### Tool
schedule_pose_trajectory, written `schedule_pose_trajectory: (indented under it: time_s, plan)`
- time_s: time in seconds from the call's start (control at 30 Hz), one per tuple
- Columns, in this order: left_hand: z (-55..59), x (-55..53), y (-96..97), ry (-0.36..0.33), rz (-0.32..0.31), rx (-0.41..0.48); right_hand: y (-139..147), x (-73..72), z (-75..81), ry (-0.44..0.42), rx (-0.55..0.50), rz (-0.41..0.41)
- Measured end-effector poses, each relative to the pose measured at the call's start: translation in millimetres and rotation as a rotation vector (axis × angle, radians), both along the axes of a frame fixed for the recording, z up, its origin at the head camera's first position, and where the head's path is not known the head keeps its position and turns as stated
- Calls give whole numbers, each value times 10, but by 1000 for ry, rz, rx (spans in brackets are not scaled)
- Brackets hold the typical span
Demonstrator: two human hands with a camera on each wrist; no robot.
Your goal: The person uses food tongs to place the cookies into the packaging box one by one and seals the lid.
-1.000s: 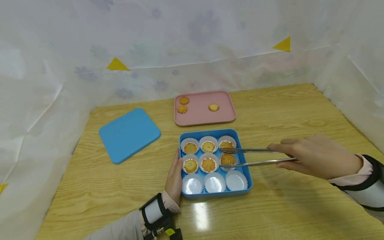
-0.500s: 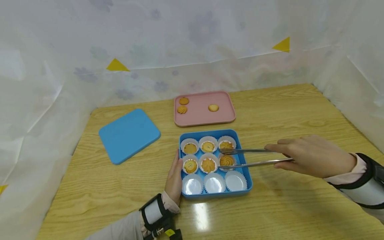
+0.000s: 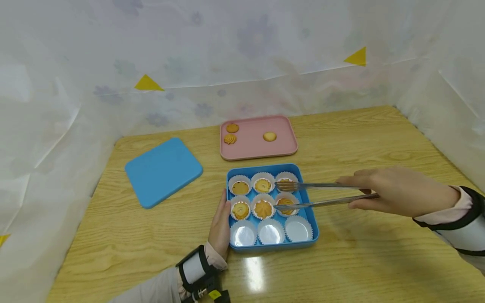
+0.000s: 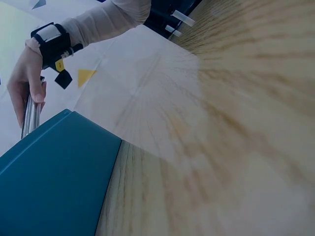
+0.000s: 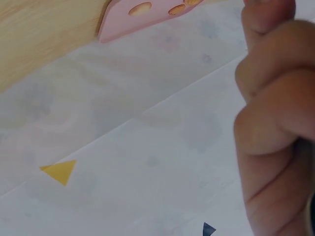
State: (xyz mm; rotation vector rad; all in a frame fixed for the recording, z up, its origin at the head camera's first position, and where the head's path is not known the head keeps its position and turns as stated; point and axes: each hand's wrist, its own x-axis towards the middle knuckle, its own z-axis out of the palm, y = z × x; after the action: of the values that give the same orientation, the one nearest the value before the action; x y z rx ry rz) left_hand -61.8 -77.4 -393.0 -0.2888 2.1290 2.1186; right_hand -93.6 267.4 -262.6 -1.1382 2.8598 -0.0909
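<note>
My right hand (image 3: 398,191) holds metal tongs (image 3: 329,185), whose arms are spread over the right side of the blue box (image 3: 313,229). Beneath the lower arm a swirl cookie (image 3: 286,203) sits in the middle-row right paper cup, partly covered. The upper arm overlaps the cookie in the back right cup. Along the box's left wall, my left hand (image 3: 219,229) rests with its fingers straight against the side. Several other cups in the back and middle rows each hold a cookie; the front row's paper cups (image 3: 270,231) have none.
Behind the box lies a pink tray (image 3: 251,149) with a round cookie (image 3: 270,136) and two more cookies at its left end. A blue lid (image 3: 163,171) lies flat at the left. White patterned sheeting (image 3: 246,50) borders the wooden table.
The tongs' arms have spread a little wider and risen off the swirl cookie, which now sits lower in its cup. My left hand and the box stay put.
</note>
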Motion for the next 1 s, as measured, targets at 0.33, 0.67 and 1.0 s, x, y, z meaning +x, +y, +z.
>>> schedule_pose_trajectory:
  time_s: [0.33,0.67,1.0]
  plan:
    - [-3,-2,-2,-11,7,11,-4,-283,86,-63,-165,-16]
    - [-5,-5,-6,-13,5,15,-129,-734,12,-105,-135,-221]
    - [-7,0,0,-4,4,19,-234,-1158,-266,-52,-125,-289]
